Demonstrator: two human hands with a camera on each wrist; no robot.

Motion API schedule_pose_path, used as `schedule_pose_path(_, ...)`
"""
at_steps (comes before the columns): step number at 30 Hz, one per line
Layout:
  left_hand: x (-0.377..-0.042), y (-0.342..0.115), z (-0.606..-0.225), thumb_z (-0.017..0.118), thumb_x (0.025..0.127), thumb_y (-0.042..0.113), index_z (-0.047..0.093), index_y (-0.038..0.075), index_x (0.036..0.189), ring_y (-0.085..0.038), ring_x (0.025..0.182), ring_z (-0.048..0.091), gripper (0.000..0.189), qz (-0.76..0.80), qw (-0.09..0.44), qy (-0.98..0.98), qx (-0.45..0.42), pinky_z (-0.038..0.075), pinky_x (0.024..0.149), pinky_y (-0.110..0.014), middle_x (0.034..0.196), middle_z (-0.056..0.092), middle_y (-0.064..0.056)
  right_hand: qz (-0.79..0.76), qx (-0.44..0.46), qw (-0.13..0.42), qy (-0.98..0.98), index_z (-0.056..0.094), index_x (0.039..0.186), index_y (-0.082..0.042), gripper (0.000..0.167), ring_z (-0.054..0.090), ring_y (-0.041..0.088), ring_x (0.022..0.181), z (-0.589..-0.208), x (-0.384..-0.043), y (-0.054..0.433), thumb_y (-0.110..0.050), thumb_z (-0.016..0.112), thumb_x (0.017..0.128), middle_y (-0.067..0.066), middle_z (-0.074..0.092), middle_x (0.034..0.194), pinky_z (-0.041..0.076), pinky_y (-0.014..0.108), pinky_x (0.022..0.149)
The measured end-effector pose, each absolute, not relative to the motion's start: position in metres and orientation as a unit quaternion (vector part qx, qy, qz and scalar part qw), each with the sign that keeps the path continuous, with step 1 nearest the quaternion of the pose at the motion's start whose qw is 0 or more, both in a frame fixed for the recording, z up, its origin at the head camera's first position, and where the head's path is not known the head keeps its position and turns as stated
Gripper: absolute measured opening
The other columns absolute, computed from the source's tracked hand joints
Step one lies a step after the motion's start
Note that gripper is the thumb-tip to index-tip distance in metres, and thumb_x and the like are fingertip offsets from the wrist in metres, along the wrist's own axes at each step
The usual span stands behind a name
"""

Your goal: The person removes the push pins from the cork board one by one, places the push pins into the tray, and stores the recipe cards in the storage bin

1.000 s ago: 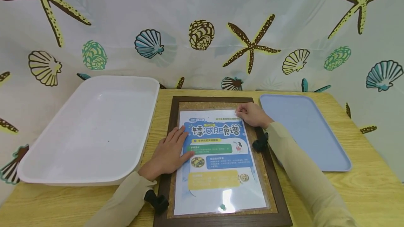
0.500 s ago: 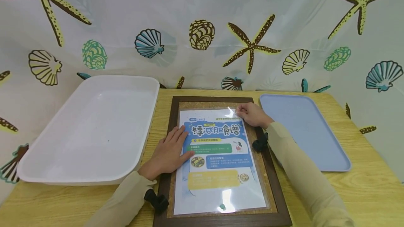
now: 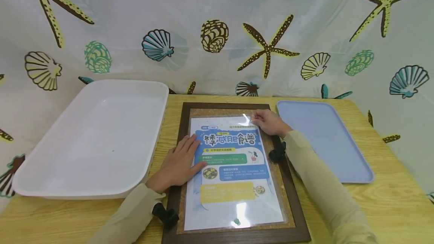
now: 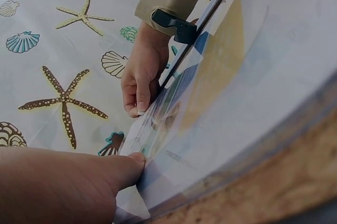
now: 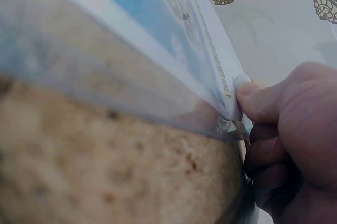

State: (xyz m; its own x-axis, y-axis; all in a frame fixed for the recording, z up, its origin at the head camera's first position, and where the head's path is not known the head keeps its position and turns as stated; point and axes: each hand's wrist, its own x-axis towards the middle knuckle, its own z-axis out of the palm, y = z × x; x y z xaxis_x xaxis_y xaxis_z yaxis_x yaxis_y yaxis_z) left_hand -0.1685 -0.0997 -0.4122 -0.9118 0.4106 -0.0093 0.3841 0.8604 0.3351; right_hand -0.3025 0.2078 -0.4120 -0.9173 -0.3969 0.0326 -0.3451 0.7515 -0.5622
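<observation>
A laminated poster [image 3: 234, 161] with blue, green and yellow printed blocks lies on a cork board [image 3: 288, 206] in a dark brown frame [image 3: 298, 199]. My left hand [image 3: 181, 161] rests flat on the poster's left edge, fingers spread. At the upper right corner my right hand [image 3: 269, 121] pinches the poster between thumb and curled fingers. Seen from the right wrist, the thumb [image 5: 258, 97] presses on that corner, where a small shiny clear bit shows; what it is I cannot tell. Near the poster's bottom edge sits a small green pin-like dot [image 3: 236, 221].
To the left stands a large white tray [image 3: 84, 138], its rim close to my left forearm. A flat blue tray [image 3: 322, 138] lies to the right, partly behind my right sleeve. Behind the wooden table [image 3: 383, 199] hangs a curtain [image 3: 190, 3] printed with shells and starfish.
A bright glare has appeared on the poster's top edge beside my right hand. Both hands keep their places, and the head view has shifted slightly.
</observation>
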Motion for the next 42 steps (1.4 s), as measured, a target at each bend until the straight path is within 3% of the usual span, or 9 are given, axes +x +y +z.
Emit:
schedule_pose_path(12, -0.169, -0.098, -0.412, 0.056, 0.095, 0.039, 0.032, -0.002, 0.147, -0.039, 0.146, 0.019, 0.072, 0.164, 0.039, 0.963, 0.208, 0.03, 0.105, -0.064, 0.157, 0.024, -0.02, -0.325, -0.203, 0.054, 0.922, 0.058, 0.09, -0.005, 0.009, 0.041, 0.016, 0.065, -0.41, -0.298, 0.212, -0.009, 0.054, 0.097, 0.0, 0.042, 0.069, 0.037, 0.032, 0.071)
schedule_pose_path(19, -0.171, -0.104, -0.41, 0.056, 0.095, 0.039, 0.032, -0.003, 0.148, -0.039, 0.145, 0.019, 0.071, 0.15, 0.03, 0.967, 0.206, 0.032, 0.103, -0.064, 0.157, 0.025, -0.021, -0.314, -0.293, 0.109, 0.897, 0.056, 0.087, -0.006, 0.013, 0.048, 0.015, 0.071, -0.409, -0.293, 0.208, -0.009, 0.051, 0.099, 0.002, 0.054, 0.077, 0.039, 0.033, 0.075)
schedule_pose_path(42, -0.17, -0.099, -0.412, 0.056, 0.095, 0.039, 0.031, -0.002, 0.148, -0.04, 0.146, 0.017, 0.072, 0.166, 0.044, 0.964, 0.205, 0.029, 0.104, -0.065, 0.158, 0.022, -0.021, -0.322, -0.237, 0.107, 0.91, 0.062, 0.09, -0.005, 0.014, 0.051, 0.014, 0.066, -0.409, -0.289, 0.21, -0.011, 0.053, 0.099, 0.002, 0.057, 0.073, 0.041, 0.029, 0.071)
